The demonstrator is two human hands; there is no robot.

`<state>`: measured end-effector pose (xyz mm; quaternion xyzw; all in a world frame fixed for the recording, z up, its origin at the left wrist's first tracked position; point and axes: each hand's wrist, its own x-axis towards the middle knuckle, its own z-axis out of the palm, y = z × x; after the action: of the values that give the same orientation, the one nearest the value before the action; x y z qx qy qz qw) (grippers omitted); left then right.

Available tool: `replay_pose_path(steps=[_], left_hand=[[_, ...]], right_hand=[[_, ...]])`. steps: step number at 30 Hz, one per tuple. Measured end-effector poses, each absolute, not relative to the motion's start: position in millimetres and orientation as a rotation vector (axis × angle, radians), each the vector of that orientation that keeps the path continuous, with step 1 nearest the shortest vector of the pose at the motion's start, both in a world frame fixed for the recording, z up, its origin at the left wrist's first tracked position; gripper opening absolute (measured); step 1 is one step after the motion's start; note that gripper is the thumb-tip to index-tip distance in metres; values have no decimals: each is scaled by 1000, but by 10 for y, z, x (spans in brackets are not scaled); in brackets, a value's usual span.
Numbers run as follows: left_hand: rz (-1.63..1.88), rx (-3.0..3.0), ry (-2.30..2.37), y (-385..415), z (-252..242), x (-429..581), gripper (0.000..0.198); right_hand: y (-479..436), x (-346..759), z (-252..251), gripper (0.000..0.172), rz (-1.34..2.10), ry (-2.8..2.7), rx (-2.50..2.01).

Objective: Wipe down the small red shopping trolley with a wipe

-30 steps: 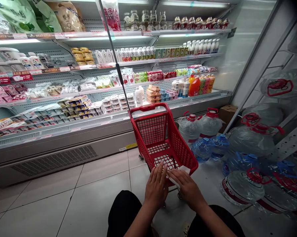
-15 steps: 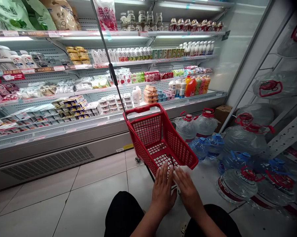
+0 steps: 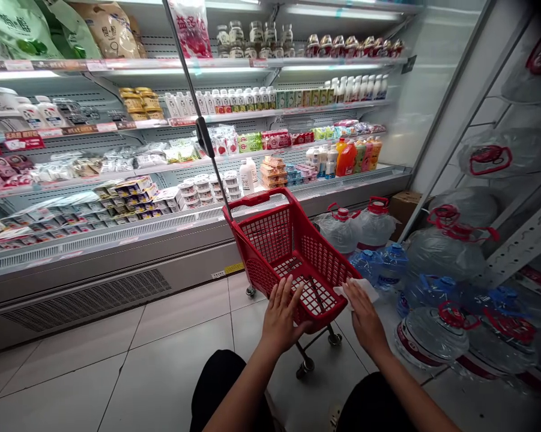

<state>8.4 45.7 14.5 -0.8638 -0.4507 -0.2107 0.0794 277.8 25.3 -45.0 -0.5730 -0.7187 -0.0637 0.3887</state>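
A red plastic shopping cart [image 3: 326, 258] with a basket of open grid stands in front of me, its wheels on the tiled floor. My left hand [image 3: 283, 318] is at the near left edge of the basket, fingers spread, with nothing in it. At the basket's near right corner, my right hand [image 3: 364, 312] has its fingers over a white tissue [image 3: 370, 289], pressing it against the red rim. Part of the tissue sticks out to the right of the fingers. A thin dark pole [image 3: 191, 90] rises from the cart's far left corner.
A refrigerated display [image 3: 198, 243] with dairy and drinks runs across the back. Large water bottles [image 3: 432, 339] stand on the floor at the right, beside a white rack [image 3: 522, 234]. My knees are at the bottom.
My hands have moved apart: the left one went slightly left and up, the right one right and up with the tissue. The cart's near end now shows between them.
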Motion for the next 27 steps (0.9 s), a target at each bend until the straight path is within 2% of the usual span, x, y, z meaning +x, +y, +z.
replay_pose_path(steps=[7, 12, 15, 21, 27], left_hand=[[-738, -2483, -1327, 441, -5, 316, 92], [-630, -2551, -1137, 636, 202, 45, 91], [-606, -2525, -1164, 750, 272, 4, 82], [-693, -2446, -1305, 711, 111, 351, 88], [-679, -2461, -1235, 553, 93, 420, 81]], right_hand=[[-211, 1915, -408, 80, -187, -1980, -1333], [-311, 2286, -421, 78, -282, -1978, -1316], [-278, 2496, -424, 78, -264, -1913, -1376], [-210, 2231, -417, 79, -207, -1819, -1477], [-223, 2266, -516, 76, -247, -1872, -1435]])
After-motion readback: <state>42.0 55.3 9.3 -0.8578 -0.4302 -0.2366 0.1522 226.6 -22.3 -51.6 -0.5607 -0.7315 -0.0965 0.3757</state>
